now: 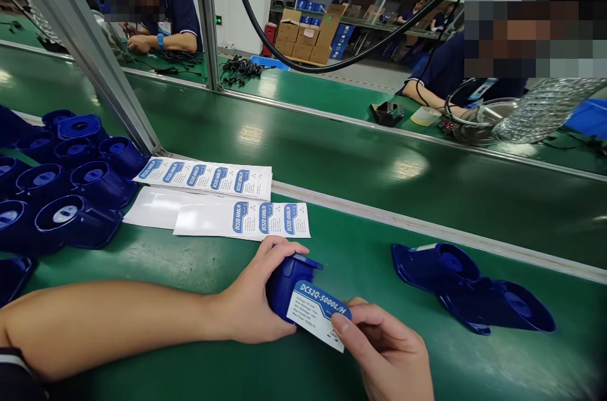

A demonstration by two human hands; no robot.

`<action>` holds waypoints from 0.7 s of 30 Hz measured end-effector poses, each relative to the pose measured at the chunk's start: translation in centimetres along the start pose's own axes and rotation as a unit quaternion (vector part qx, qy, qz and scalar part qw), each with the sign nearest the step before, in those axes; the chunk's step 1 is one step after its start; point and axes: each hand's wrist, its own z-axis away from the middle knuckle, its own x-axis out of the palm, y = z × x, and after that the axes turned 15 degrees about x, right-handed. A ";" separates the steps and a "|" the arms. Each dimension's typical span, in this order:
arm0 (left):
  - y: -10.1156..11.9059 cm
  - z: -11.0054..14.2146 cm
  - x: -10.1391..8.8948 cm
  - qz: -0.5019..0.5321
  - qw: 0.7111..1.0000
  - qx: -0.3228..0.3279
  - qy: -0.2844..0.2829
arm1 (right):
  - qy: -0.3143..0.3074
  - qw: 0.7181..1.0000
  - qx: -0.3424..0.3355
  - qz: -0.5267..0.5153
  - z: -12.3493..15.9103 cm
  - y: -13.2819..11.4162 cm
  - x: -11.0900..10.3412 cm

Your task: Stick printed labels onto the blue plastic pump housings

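Near the lower middle of the frame, in the head view, the left hand (251, 309) holds a dark blue plastic cup (279, 290), its fingers curved around the cup from the left side and spread about as wide as the cup itself. Just to the right, the right hand (396, 341) has its thumb and forefinger pinched together on the right end of a blue and white label (313, 319) printed "DC52Q-5000L/H". The label slants down to the right, with its left end against the cup; how much of it is stuck cannot be told.

Around the hands spreads a green tabletop (190, 360). Left of centre, above the left hand, lie a sheet with a row of five labels (203, 176), a blank white strip (152, 206) and a sheet with three labels (203, 217) at its right end, the last overlapping the strip. At the left edge stands a cluster of blue cups (90, 176). Right of centre, two more blue cups (455, 268) lie close together.

A slanting metal post (95, 50) crosses the upper left, a black cable (303, 66) hangs across the top, and co-workers sit at the upper left (177, 12) and upper right.
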 end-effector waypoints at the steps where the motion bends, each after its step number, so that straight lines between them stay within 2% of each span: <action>1: 0.0 0.0 0.0 0.000 1.000 0.000 0.000 | -0.001 1.000 0.001 -0.001 0.0 0.0 0.0; 21: 0.0 -0.1 0.0 0.009 1.000 0.000 0.003 | -0.002 1.000 0.010 0.000 -0.1 -0.4 0.0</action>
